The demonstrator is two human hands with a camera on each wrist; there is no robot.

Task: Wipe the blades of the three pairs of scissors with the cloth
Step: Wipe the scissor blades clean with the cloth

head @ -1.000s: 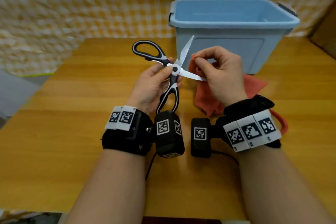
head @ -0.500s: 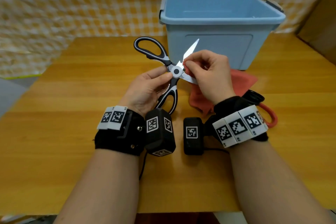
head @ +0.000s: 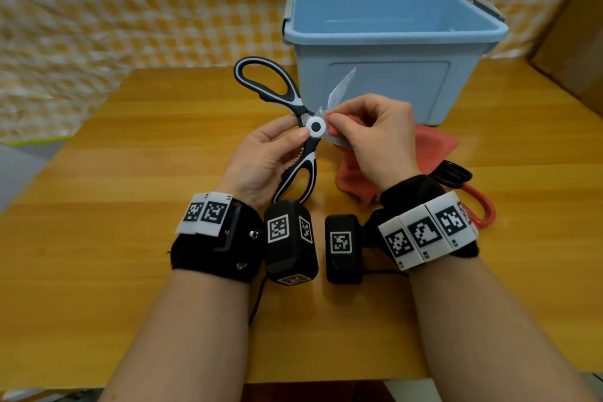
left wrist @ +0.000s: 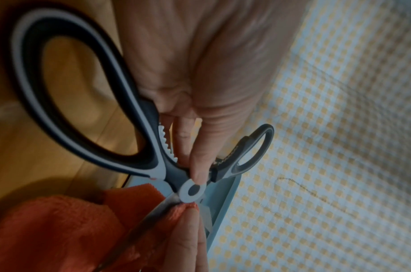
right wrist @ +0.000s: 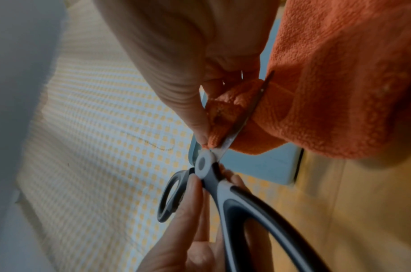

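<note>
Black-and-white kitchen scissors stand spread wide above the wooden table. My left hand grips them at the pivot, thumb against the white disc, fingers behind the handle neck. My right hand pinches an orange cloth folded round the lower blade, right beside the pivot. The upper blade points free toward the bin. Behind my right wrist lie the handles of two more scissors, one black, one red; their blades are hidden.
A light blue plastic bin stands open at the back of the table, just beyond the scissors. A yellow-and-white checked cloth covers the background. A cardboard-coloured surface rises at the right edge.
My right hand has slid the cloth along the lower blade from near its tip up to the pivot. The scissors' upper blade has tilted a little to the right.
</note>
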